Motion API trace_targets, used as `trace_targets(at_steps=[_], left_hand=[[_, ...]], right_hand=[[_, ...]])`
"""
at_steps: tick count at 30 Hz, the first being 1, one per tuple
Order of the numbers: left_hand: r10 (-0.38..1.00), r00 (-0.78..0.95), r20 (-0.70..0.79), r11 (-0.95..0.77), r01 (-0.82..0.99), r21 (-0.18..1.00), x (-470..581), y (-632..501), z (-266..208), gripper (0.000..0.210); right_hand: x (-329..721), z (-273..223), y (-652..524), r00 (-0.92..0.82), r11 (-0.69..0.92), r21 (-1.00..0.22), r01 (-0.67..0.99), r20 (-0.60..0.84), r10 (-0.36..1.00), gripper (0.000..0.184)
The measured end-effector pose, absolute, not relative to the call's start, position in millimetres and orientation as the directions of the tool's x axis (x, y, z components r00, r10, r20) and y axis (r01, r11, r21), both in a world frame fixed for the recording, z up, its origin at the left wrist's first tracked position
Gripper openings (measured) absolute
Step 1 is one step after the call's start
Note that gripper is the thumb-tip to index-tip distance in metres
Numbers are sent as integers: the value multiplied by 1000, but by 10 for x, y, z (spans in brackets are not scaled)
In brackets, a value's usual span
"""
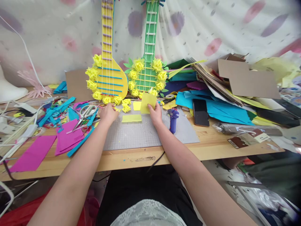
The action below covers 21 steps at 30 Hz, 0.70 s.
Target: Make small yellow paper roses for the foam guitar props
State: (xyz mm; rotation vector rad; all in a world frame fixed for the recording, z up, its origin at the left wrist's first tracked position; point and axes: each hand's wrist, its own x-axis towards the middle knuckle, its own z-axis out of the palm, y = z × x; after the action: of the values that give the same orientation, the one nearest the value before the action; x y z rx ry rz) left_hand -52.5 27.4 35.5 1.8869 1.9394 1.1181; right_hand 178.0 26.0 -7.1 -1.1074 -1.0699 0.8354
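My right hand (pixel 155 113) pinches a yellow paper square (pixel 148 103), held up above the grey cutting mat (pixel 131 136). On the mat lie a yellow paper strip (pixel 131 118) and another yellow piece (pixel 137 105). Off to the left, my left hand (pixel 108 113) is closed beside the loose yellow paper flowers (pixel 126 107); its fingertips are partly hidden, so what they grip is unclear. Behind stand a yellow paper instrument (pixel 113 77) and a green one (pixel 148 77), both edged with yellow flowers. A blue glue gun (pixel 173 121) is right of my right hand.
Scissors (pixel 87 113) lie among blue and pink scraps left of my left hand. Magenta sheets (pixel 69 136) are near the table's front left. A phone (pixel 200 112), blue paper (pixel 218 106) and stacked cardboard (pixel 249 77) occupy the right side. A cord (pixel 156 161) hangs over the front edge.
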Motion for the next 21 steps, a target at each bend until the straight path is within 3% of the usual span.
trace_targets(at_steps=[1, 3, 7, 9, 12, 16, 21], left_hand=[[914, -232, 334, -3, 817, 576, -450, 254, 363, 28], [880, -193, 434, -82, 838, 539, -257, 200, 389, 27], [862, -50, 505, -385, 585, 714, 220, 137, 318, 45], [887, -18, 462, -417, 403, 815, 428, 150, 202, 57], [896, 55, 440, -439, 246, 864, 615, 166, 25, 63], [916, 125, 380, -397, 410, 821, 609, 85, -42, 64], [950, 174, 261, -296, 771, 564, 358, -28, 78, 44]], right_hand=[[1775, -76, 267, 281, 265, -964, -27, 248, 927, 30], [1758, -81, 282, 258, 275, -961, -42, 255, 932, 30], [1712, -70, 287, 195, 295, -953, -64, 278, 941, 32], [1704, -55, 272, 155, 313, -946, -88, 298, 942, 32], [1719, -32, 238, 143, 320, -943, -95, 305, 942, 31], [1753, -19, 214, 207, 280, -955, -96, 256, 944, 33], [1774, -30, 225, 246, 278, -954, -108, 246, 938, 34]])
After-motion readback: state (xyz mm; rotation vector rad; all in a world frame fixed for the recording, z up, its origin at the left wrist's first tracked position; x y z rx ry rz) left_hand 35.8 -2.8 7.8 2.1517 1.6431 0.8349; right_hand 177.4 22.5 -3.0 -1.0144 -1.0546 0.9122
